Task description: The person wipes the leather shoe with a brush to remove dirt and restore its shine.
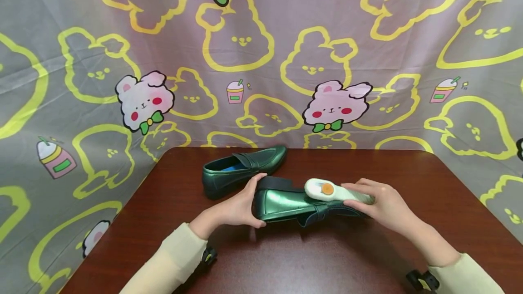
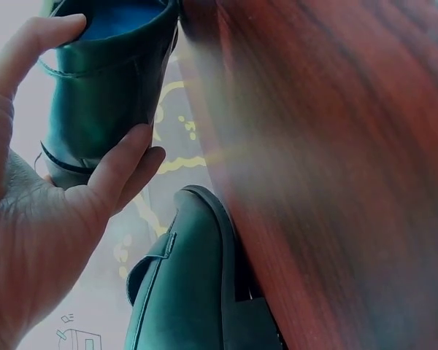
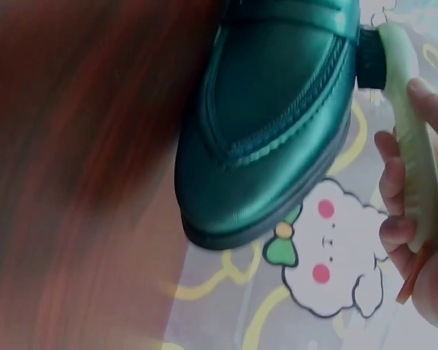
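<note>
A dark green loafer (image 1: 286,205) lies tilted on its side in front of me, its opening towards me. My left hand (image 1: 241,205) grips it around the heel, thumb at the rim of the opening in the left wrist view. My right hand (image 1: 380,203) holds a pale-handled brush (image 1: 347,193) with an orange round spot near its head. In the right wrist view the brush's dark bristles (image 3: 370,58) meet the side of the loafer (image 3: 277,197), near the strap. An orange cord (image 3: 415,273) hangs from the handle's end.
A second green loafer (image 1: 245,167) with a blue insole stands upright behind the held one, at the back left of the brown wooden table (image 1: 282,262). A patterned cloth (image 1: 278,67) with cartoon animals hangs behind the table.
</note>
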Available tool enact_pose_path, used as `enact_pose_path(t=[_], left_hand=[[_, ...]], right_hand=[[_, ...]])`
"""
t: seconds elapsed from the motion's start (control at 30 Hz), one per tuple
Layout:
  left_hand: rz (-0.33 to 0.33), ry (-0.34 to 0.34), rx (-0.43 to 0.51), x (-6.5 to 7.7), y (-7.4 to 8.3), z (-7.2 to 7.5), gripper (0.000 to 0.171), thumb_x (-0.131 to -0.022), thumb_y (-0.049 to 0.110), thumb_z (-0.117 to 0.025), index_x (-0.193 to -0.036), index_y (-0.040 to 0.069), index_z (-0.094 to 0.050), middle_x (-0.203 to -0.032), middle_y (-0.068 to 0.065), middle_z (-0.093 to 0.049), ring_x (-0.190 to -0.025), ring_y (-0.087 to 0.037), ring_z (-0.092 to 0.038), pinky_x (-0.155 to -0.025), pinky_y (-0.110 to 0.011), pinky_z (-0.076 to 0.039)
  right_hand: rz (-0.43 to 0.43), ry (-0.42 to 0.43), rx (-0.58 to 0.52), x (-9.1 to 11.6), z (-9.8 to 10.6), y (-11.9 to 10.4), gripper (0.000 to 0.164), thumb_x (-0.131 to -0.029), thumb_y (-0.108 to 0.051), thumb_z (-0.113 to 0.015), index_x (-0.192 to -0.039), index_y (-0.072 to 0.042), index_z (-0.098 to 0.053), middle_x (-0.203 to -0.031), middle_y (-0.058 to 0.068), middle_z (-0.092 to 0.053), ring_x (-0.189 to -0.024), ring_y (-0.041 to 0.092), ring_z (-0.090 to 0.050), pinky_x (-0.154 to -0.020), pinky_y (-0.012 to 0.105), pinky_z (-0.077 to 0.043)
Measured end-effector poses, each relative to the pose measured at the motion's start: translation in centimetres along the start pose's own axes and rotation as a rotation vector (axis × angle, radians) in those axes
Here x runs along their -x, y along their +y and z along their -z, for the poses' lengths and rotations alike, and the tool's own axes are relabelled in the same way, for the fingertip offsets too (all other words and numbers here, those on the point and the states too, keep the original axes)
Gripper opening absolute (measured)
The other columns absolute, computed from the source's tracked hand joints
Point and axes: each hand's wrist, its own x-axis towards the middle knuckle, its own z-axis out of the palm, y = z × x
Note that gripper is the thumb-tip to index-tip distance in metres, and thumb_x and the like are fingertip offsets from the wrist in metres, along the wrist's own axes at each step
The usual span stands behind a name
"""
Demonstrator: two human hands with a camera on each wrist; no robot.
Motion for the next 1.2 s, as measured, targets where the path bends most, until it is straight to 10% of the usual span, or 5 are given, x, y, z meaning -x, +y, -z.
enact_pose_path(t=[0.2,0.53,0.97,1.2], left_hand=[[0.001,-0.001,0.0,0.0,-0.1,0.1,0.116,-0.069,0.018,-0.088,-0.15,0.015,-0.005,-0.146,-0.011,-0.021,-0.128,-0.021,-0.034,-0.104,-0.042,-0.033],[-0.001,0.007,-0.007,0.0,0.0,0.2,0.116,-0.068,0.016,-0.088,-0.15,0.016,-0.006,-0.144,-0.011,-0.023,-0.126,-0.021,-0.036,-0.104,-0.041,-0.034],[0.002,0.002,-0.008,0.0,0.0,0.0,0.116,-0.068,0.019,-0.089,-0.15,0.016,-0.006,-0.145,-0.011,-0.022,-0.127,-0.021,-0.036,-0.104,-0.041,-0.034],[-0.003,0.006,-0.021,-0.1,0.0,0.1,0.117,-0.068,0.019,-0.089,-0.15,0.015,-0.006,-0.145,-0.011,-0.023,-0.126,-0.021,-0.036,-0.104,-0.041,-0.035]], right_hand=[[0.001,0.042,-0.001,0.1,0.7,0.3,0.045,-0.067,-0.011,-0.088,-0.109,-0.016,-0.074,-0.087,-0.015,-0.059,-0.067,0.001,-0.047,-0.056,0.014,-0.034],[0.091,-0.127,-0.206,0.9,1.1,-0.5,0.045,-0.071,-0.015,-0.087,-0.113,-0.025,-0.072,-0.091,-0.02,-0.059,-0.071,-0.002,-0.051,-0.057,0.013,-0.037],[-0.092,0.02,0.038,0.7,2.1,1.7,0.041,-0.069,-0.014,-0.088,-0.108,-0.018,-0.074,-0.086,-0.017,-0.058,-0.069,0.001,-0.046,-0.057,0.016,-0.034],[0.043,-0.092,-0.196,1.5,1.8,-0.1,0.044,-0.073,-0.011,-0.086,-0.113,-0.022,-0.072,-0.091,-0.016,-0.061,-0.072,0.0,-0.051,-0.058,0.014,-0.038]])
